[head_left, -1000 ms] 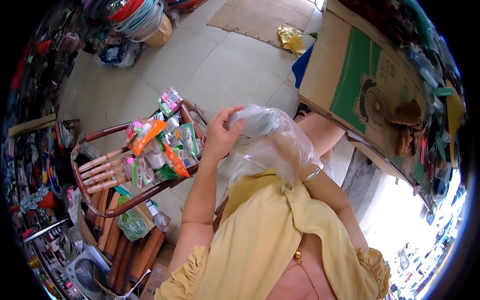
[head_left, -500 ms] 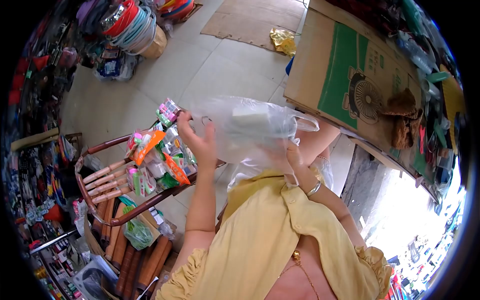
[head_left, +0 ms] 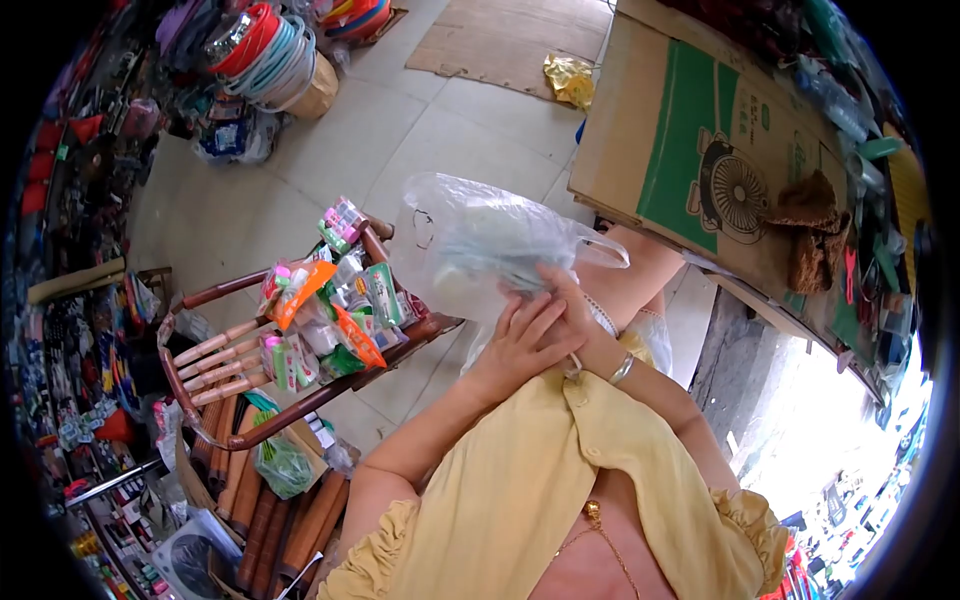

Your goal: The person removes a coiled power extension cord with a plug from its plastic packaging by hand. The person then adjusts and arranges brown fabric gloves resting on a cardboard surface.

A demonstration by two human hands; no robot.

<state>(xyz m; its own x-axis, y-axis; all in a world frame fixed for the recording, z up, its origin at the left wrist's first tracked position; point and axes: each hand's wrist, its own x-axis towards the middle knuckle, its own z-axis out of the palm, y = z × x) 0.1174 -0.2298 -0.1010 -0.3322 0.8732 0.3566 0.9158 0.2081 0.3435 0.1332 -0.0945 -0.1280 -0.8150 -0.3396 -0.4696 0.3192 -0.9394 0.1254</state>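
A clear plastic bag (head_left: 480, 225) hangs in front of my lap, its loop handle sticking out to the right. Pale, whitish-green contents show blurrily through the film; their kind is not clear. My right hand (head_left: 580, 310), with a bangle at the wrist, is closed on the bag's near side. Across the fingers of that hand lies my left hand (head_left: 518, 345), its own fingers stretched and slightly apart, touching the bag's lower edge. To the left, a wooden chair (head_left: 265, 435) bears several small packaged goods (head_left: 345, 310) in orange, green and pink wrappers.
A cardboard box panel (head_left: 690, 150) with a fan print covers a table at right, with a brown cloth-like piece (head_left: 810, 230) on it. Stacked basins (head_left: 270, 60) stand at upper left. Brown rolls (head_left: 265, 530) lie below the chair. Crumpled gold foil (head_left: 568, 80) is on the floor.
My left hand has moved from the bag's far left side down and right, onto my right hand. The bag has shifted slightly and its contents have sunk toward my hands.
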